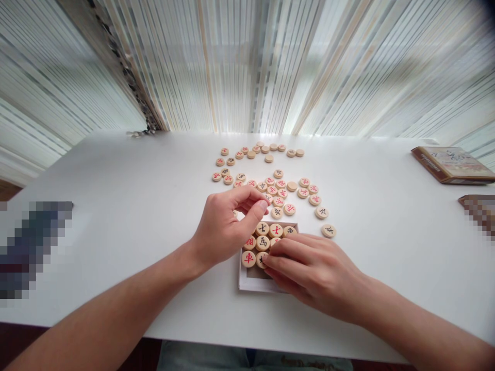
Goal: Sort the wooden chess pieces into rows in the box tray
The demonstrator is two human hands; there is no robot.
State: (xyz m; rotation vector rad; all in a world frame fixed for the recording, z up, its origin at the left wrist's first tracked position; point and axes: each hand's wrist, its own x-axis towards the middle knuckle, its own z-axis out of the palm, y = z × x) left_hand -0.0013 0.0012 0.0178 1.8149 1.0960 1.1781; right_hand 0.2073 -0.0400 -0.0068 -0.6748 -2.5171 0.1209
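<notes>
A small white box (247, 284) lies on the white table (135, 206) near its front edge, with several round wooden chess pieces (263, 236) laid flat inside, marked in red or black. My left hand (224, 226) hovers over the box's far left corner, its fingers curled and thumb meeting the fingertips in a pinch; what it pinches is hidden. My right hand (309, 268) lies flat over the box's right part, fingers stretched out and resting on the pieces. More loose pieces (280, 185) lie scattered just beyond the box.
A second group of pieces (263, 150) lies farther back. A brown box lid (450, 164) rests at the right edge, with a blurred item (481, 211) below it. Another blurred object (31, 247) sits at the left. Striped curtains hang behind the table.
</notes>
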